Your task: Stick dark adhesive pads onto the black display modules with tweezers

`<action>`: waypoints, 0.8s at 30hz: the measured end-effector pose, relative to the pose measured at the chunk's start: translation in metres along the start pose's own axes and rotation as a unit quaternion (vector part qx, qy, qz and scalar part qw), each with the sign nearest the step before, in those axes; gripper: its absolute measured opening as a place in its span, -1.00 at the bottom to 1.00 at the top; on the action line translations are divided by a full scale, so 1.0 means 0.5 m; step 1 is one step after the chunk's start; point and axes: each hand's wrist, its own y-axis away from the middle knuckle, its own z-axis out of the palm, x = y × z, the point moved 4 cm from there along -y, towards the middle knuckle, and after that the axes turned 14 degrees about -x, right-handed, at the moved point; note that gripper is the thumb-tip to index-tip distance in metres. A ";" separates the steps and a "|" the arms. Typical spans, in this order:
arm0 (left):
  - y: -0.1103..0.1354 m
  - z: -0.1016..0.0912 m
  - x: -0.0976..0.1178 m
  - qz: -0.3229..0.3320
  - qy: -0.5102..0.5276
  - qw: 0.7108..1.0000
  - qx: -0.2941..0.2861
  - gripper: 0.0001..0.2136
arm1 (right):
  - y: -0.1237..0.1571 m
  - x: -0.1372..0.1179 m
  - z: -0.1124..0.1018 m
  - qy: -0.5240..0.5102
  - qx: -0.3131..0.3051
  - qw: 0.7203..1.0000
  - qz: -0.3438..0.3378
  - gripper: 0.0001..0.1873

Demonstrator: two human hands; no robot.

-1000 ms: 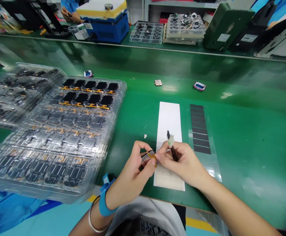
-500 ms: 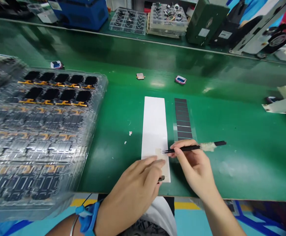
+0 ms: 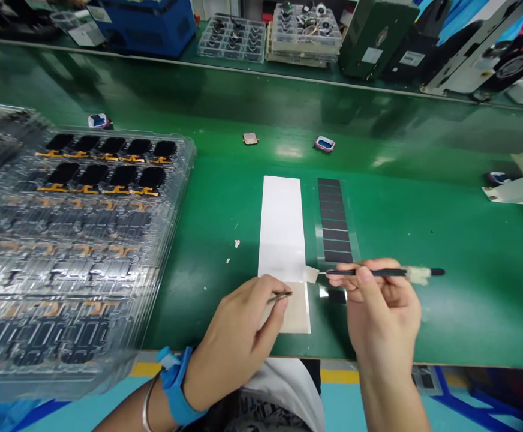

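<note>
My right hand [image 3: 378, 306] is closed on black tweezers [image 3: 378, 273] held level, tips pointing left. A small pale film piece [image 3: 310, 275] hangs at the tips, by the right edge of the white paper strip [image 3: 282, 222]. My left hand [image 3: 239, 336] pinches a small thin flat part [image 3: 282, 294] edge-on over the strip's near end. A clear sheet with a column of black rectangles [image 3: 333, 219] lies just right of the paper, its near end beneath the tweezers.
Stacked clear trays [image 3: 77, 240] of black screen parts with orange flex cables fill the left of the green table [image 3: 445, 240]. Small loose parts [image 3: 324, 144] lie mid-table. More trays [image 3: 306, 30], a blue machine [image 3: 147, 24] and dark equipment line the far side.
The tweezers have slid right, off the paper, drawing the pale film piece to the strip's right edge. My left hand has turned and now shows the thin part between its fingertips.
</note>
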 end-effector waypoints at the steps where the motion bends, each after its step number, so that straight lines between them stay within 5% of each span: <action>1: 0.000 -0.002 -0.007 -0.018 0.068 0.997 0.013 -0.94 | 0.008 -0.004 0.004 -0.001 0.016 1.000 -0.020 -0.94; 5: -0.001 0.005 -0.020 -0.052 0.316 0.947 0.024 -0.90 | 0.042 -0.007 0.043 -0.009 -0.001 0.998 -0.058 -0.90; 8: -0.005 0.008 -0.018 -0.047 0.403 0.913 0.031 -0.89 | 0.054 0.000 0.072 -0.028 -0.030 0.997 -0.061 -0.85; 24: -0.011 0.012 -0.016 0.001 0.441 0.898 0.015 -0.88 | 0.054 0.014 0.086 -0.016 -0.033 0.998 -0.046 -0.86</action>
